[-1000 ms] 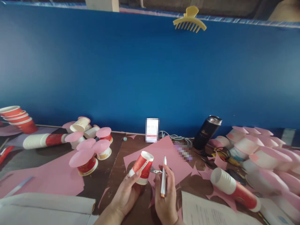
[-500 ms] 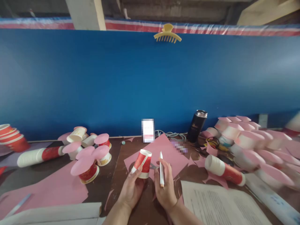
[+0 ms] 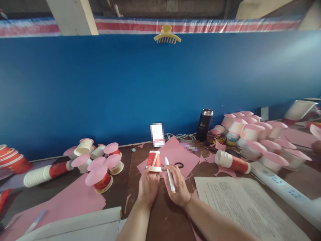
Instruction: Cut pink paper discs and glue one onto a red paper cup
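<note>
My left hand (image 3: 148, 185) is closed round the lower part of a red and white paper cup (image 3: 154, 161), held nearly upright over the table. Just to its right, my right hand (image 3: 178, 185) grips a white marker pen (image 3: 170, 175), its pale tip pointing up and away from me. Pen and cup are apart. Beneath and beyond both hands lies a sheet of pink paper (image 3: 173, 147). On it rests a pair of scissors with a dark handle (image 3: 179, 165), partly hidden by my right hand.
Left are pink-topped cups (image 3: 99, 175) and a cup stack (image 3: 47, 173). Right are another cup stack (image 3: 232, 162), many pink-topped cups (image 3: 253, 131), a black flask (image 3: 205, 125), a printed sheet (image 3: 225, 201) and a power strip (image 3: 281, 184). A blue partition (image 3: 125, 90) stands behind.
The view has turned to the right. The cup in my left hand is more upright, and the scissors' dark handle shows. My right hand still holds the pen, now tilted more.
</note>
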`<state>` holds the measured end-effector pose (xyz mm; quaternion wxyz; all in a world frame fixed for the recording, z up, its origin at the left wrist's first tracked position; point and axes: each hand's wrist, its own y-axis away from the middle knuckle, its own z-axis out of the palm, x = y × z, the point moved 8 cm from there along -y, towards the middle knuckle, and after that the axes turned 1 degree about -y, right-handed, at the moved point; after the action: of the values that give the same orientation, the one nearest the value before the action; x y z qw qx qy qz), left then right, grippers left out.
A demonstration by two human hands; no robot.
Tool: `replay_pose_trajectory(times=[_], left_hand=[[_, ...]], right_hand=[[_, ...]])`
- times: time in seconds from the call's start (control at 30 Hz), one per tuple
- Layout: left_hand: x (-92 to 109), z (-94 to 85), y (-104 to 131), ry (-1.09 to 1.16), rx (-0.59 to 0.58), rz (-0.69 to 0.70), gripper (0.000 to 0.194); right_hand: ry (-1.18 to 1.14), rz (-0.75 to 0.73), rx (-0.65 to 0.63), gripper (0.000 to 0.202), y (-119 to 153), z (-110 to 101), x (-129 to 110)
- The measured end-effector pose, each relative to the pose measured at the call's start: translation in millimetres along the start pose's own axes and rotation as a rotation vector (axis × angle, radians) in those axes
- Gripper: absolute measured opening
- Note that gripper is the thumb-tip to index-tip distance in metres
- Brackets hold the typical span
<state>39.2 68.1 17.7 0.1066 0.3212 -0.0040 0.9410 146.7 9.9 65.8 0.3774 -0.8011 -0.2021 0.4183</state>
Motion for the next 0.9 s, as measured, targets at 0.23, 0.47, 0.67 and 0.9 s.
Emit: replay_pose_trajectory(times=[0.23, 0.47, 0.67, 0.9], left_hand=[[-10.9, 7.7, -1.0, 0.024, -0.058, -0.058, 0.024], [-17.6, -7.9, -3.6, -0.018, 0.015, -0.020, 0.013], [-23.5, -7.8, -3.8, 0.007, 0.002, 0.006, 0.019], [-21.4, -5.6, 1.2, 0.029, 0.083, -0.023, 0.018]], right_hand=[[-0.020, 0.014, -0.071, 0.034, -2.9, 3.0, 1.6], [-0.075, 0.009, -0.146, 0.042, -2.4, 4.9, 6.2], [-0.073, -0.005, -0.067, 0.038, -7.5, -2.7, 6.1], [-0.044, 0.212, 0.129, 0.031, -10.2, -12.8, 32.5]])
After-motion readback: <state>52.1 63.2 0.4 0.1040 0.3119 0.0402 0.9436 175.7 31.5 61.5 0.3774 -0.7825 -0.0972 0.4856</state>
